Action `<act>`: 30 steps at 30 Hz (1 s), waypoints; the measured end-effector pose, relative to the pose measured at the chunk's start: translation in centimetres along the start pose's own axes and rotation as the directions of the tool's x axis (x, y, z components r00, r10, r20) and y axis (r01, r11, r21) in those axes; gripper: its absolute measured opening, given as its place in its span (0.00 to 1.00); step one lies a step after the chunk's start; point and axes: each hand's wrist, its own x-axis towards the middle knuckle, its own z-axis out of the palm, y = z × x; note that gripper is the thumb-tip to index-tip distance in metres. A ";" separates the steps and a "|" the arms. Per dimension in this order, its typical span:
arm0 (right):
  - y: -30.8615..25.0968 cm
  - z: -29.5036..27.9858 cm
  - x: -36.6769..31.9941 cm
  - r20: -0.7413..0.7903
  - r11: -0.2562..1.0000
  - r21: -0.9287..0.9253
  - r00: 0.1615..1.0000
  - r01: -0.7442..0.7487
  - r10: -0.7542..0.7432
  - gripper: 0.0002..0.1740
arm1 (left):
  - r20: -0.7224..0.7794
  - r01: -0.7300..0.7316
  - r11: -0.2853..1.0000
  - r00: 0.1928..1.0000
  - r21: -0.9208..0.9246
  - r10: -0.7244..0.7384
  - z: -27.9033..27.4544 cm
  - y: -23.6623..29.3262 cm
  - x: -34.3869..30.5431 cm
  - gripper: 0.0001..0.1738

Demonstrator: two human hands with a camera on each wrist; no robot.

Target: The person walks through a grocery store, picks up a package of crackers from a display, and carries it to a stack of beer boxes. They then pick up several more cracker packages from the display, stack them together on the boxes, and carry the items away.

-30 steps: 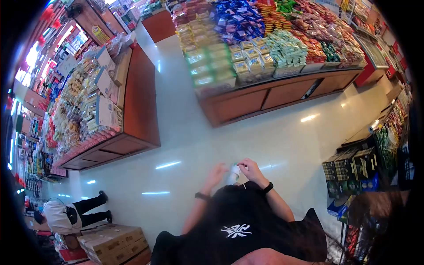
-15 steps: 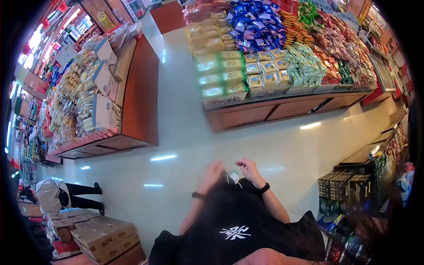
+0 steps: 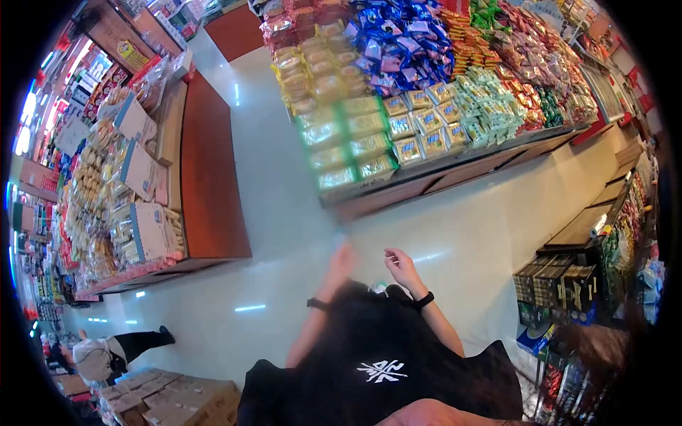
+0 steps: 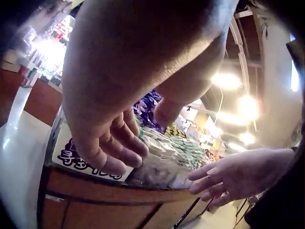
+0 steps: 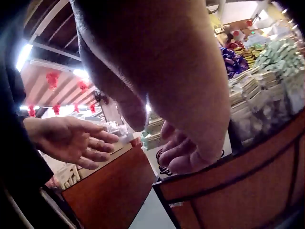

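over the aisle floor [image 3: 284, 277], both hands are empty: left hand [image 3: 342, 263] with loosely bent fingers, right hand [image 3: 403, 264] relaxed, nothing pinched. nearest goods are green-edged packs [image 3: 352, 142] on the front corner of the counter [image 5: 248, 186], beyond the left hand and apart from it.

risk as i see it: those packs sit close to the edge, so a low or fast sweep could clip a row and drop it. left hand is blurred in head view, so i could misjudge the gap. in left wrist view its fingers overlap the card [image 4: 62, 155]; i read that as line of sight, not touch. white-green thing [image 3: 379, 287] below is half behind the shirt [image 3: 383, 334], can't identify it.

floor is pale, glossy, streaked with light. left counter [image 3: 213, 177] across the aisle, person [image 3: 99, 358] and cartons [image 3: 177, 401] lower left, dark boxes [image 3: 558, 287] right, red ornaments [image 5: 53, 80] overhead.
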 end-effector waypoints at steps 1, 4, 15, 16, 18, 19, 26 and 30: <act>0.0 0.4 1.4 -0.020 1.000 0.013 1.000 0.000 0.000 0.19 | -0.026 -0.008 1.000 1.000 0.014 0.008 -0.8 0.7 1.6 0.18; -1.4 1.9 4.9 -0.050 0.999 0.029 0.998 -0.021 0.023 0.21 | -0.098 -0.011 1.000 0.995 0.023 0.013 -3.4 0.4 5.4 0.19; -9.6 7.2 19.0 -0.179 0.993 0.028 0.977 0.119 -0.112 0.32 | -0.241 -0.024 0.995 0.971 -0.098 0.000 -12.2 -0.8 16.4 0.26; -8.8 7.8 20.0 -0.199 0.992 -0.014 0.972 0.127 -0.127 0.34 | -0.232 -0.014 0.993 0.973 -0.116 -0.014 -12.3 -0.8 16.9 0.27; -9.2 8.5 21.3 -0.213 0.991 -0.012 0.968 0.133 -0.133 0.36 | -0.218 -0.003 0.990 0.976 -0.144 -0.028 -12.9 -0.2 18.3 0.28; -9.6 9.0 21.7 -0.228 0.993 0.021 0.967 0.118 -0.110 0.38 | -0.210 0.000 0.991 0.977 -0.137 -0.029 -13.2 0.3 18.7 0.29; -13.0 9.4 23.7 -0.221 0.967 0.256 0.972 -0.018 0.077 0.44 | -0.122 0.067 0.980 0.988 -0.186 -0.091 -13.7 2.1 22.5 0.31; -13.2 9.4 25.2 -0.197 0.948 0.305 0.967 -0.096 0.161 0.45 | -0.125 -0.005 0.994 0.992 -0.111 -0.009 -13.7 0.5 25.2 0.27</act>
